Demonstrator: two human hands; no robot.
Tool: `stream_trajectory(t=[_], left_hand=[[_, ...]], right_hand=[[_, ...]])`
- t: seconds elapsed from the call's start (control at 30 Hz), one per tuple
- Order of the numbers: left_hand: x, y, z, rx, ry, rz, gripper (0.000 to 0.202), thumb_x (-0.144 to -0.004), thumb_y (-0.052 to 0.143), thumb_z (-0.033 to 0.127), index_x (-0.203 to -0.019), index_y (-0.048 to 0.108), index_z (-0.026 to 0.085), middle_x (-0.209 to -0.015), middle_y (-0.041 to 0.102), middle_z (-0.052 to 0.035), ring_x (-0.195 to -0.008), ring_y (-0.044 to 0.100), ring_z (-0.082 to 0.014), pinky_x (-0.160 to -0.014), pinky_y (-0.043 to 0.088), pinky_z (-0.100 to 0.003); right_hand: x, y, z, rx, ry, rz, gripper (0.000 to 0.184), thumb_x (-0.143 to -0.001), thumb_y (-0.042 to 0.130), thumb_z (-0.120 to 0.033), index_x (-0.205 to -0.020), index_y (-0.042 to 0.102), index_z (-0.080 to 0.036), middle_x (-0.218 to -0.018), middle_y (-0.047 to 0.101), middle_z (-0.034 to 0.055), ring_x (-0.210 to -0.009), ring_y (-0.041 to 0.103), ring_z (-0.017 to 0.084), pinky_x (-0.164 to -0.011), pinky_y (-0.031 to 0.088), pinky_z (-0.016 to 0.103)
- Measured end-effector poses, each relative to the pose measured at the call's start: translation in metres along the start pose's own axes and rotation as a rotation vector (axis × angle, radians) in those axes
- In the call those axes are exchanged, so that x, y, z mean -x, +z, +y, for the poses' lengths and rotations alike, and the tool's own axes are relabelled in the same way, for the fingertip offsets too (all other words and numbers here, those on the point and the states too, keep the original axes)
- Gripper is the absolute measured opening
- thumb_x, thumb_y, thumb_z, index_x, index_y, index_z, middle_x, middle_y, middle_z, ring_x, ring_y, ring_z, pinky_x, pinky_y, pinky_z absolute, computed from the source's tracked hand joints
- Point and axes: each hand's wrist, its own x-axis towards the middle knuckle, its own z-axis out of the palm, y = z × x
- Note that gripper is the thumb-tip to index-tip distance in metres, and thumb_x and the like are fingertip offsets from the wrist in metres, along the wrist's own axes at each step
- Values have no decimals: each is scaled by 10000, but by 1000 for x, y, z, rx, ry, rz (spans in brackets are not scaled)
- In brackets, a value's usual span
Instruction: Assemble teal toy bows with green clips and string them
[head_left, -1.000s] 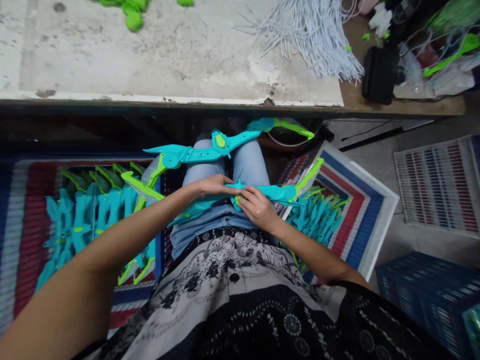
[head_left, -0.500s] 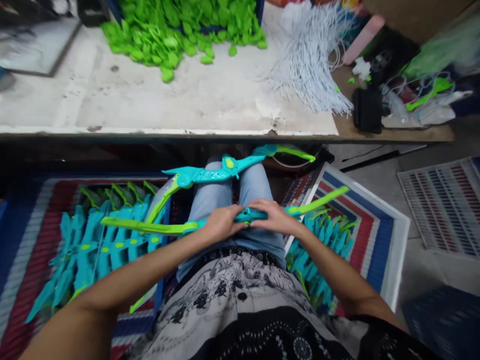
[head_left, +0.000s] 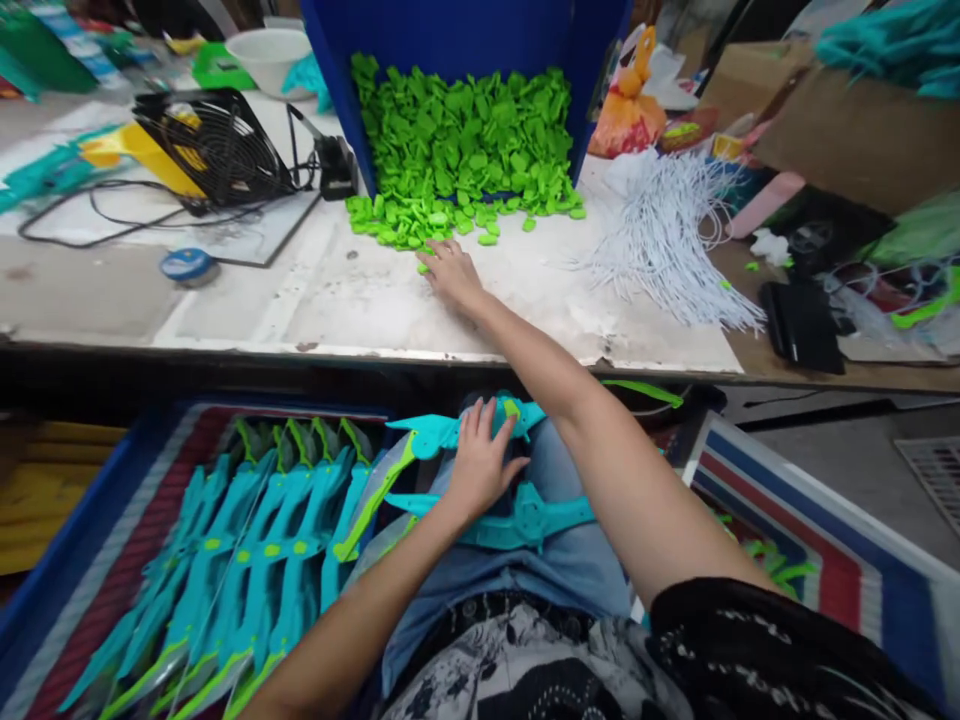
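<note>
Two teal toy bows with green tips lie across my lap, one [head_left: 439,433] farther out and one [head_left: 525,520] nearer my waist. My left hand [head_left: 480,460] rests flat on them with its fingers spread. My right hand [head_left: 448,270] is stretched out over the worn white table [head_left: 337,300], fingers reaching into the near edge of a heap of small green plastic pieces [head_left: 461,150]. Whether it has one pinched is hidden by the fingers.
A blue bin [head_left: 465,30] holds the green heap. White cords [head_left: 664,245] lie to its right; a black fan [head_left: 214,145], cable and tape roll [head_left: 180,265] to its left. A striped tray of finished bows [head_left: 247,570] sits left of my lap, another striped tray [head_left: 825,560] on the right.
Both hands were on the nearer bow on my lap. My right hand has left it and reached up to the green pieces; my left hand moved onto the bows, and my view tilted up.
</note>
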Motion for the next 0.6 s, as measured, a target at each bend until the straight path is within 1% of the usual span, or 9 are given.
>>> stream_trajectory(t=[0.07,0.17,0.23,0.3,0.37,0.43,0.47,0.53,0.6], left_hand=[[-20,9,-12,-58,-20,-41,594,-833,600,398,-1371,461,186,-1372,455,-211,-1301,381,-382,-1037,328,-588],[-27,17,-28,-63,49,-85,527,-870,550,319,-1385,449,263,-1262,555,-152,-1196,481,-313,-1027,341,-534],[-21,16,-34,-42,142,-112,492,-896,503,298,-1385,447,297,-1286,547,-129,-1171,486,-293,-992,368,-497],[-13,12,-36,-38,205,-158,491,-901,488,281,-1389,439,310,-1309,536,-122,-1129,502,-289,-940,399,-470],[-4,8,-33,-42,208,-191,512,-885,519,274,-1390,441,310,-1309,538,-125,-1092,516,-296,-903,420,-456],[4,5,-25,-29,180,-164,528,-858,567,280,-1377,466,288,-1334,516,-146,-1139,497,-324,-919,419,-470],[9,4,-21,-12,161,-125,514,-854,574,284,-1361,490,264,-1353,497,-159,-1182,473,-340,-945,408,-483],[20,3,-11,62,115,-47,428,-879,539,298,-1295,558,202,-1334,511,-178,-1211,467,-342,-980,395,-486],[31,1,-2,195,42,-57,374,-917,467,322,-1218,605,147,-1240,583,-176,-1145,534,-303,-966,426,-439]], right_hand=[[-18,7,-3,83,-79,-35,338,-940,357,-145,-1166,602,-193,-1339,532,85,-1252,375,278,-966,353,443],[-12,5,-1,188,-180,-28,354,-948,304,-128,-1050,641,-168,-1119,637,103,-1173,435,277,-949,339,441],[12,-3,3,208,-144,13,343,-944,322,-142,-1131,610,-157,-1088,637,133,-1123,460,290,-925,336,449],[47,-14,9,205,-47,23,339,-932,388,-187,-1222,557,-143,-1078,637,162,-1071,479,306,-900,339,458],[85,-26,17,206,37,-13,333,-910,460,-248,-1198,571,-121,-1035,645,181,-1027,490,315,-878,348,452],[119,-34,28,208,70,-58,311,-903,483,-304,-1098,621,-106,-1027,639,195,-1017,488,319,-860,360,437],[131,-37,34,202,65,-70,313,-903,487,-323,-1071,633,-102,-1058,630,200,-1033,481,321,-858,363,430],[146,-40,46,167,6,-90,337,-904,489,-319,-1118,616,-92,-1182,591,204,-1095,455,322,-877,363,426],[149,-40,56,120,-75,-128,356,-914,463,-264,-1201,572,-83,-1280,550,195,-1138,437,315,-903,354,432]])
